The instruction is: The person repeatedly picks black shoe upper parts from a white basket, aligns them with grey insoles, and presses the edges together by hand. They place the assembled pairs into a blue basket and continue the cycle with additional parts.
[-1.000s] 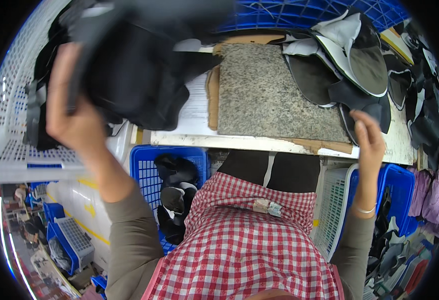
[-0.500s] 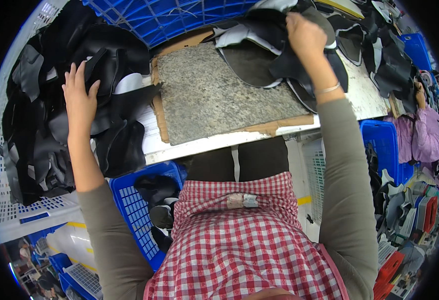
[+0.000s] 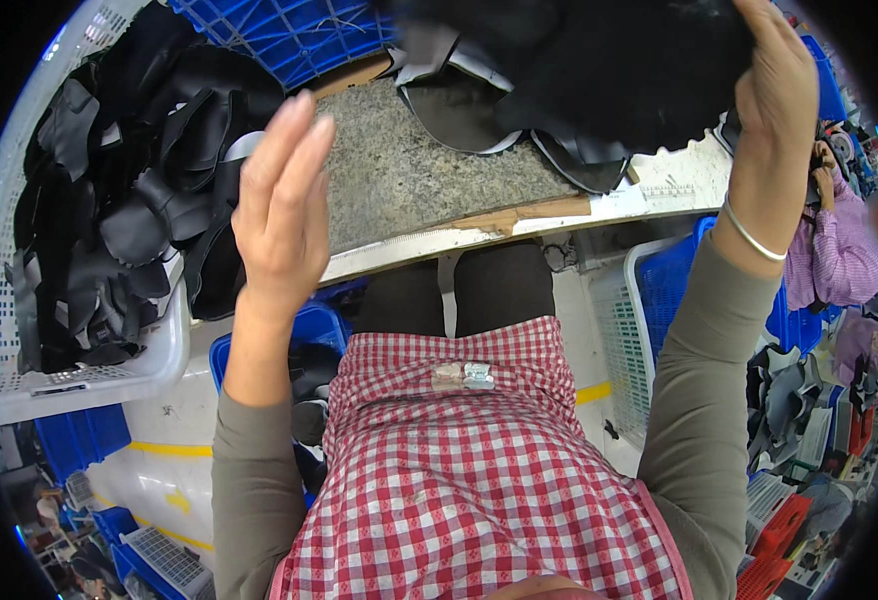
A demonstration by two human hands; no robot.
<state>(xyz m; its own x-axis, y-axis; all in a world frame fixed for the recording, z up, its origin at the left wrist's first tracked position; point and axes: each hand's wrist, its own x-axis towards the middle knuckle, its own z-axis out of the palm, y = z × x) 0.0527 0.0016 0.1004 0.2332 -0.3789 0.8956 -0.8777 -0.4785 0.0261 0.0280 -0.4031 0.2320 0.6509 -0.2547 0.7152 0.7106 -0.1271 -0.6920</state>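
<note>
The white bench (image 3: 694,170) runs ahead of the body, its near edge stretching from beside the left hand's (image 3: 284,210) wrist toward the right hand's (image 3: 781,85). Cardboard (image 3: 524,213) lies on it between the hands, under a speckled grey slab (image 3: 379,160) that starts just right of the left hand. Dark, pale-rimmed pieces (image 3: 459,112) overlap on the slab, left of the right hand, some reaching past its edge.
</note>
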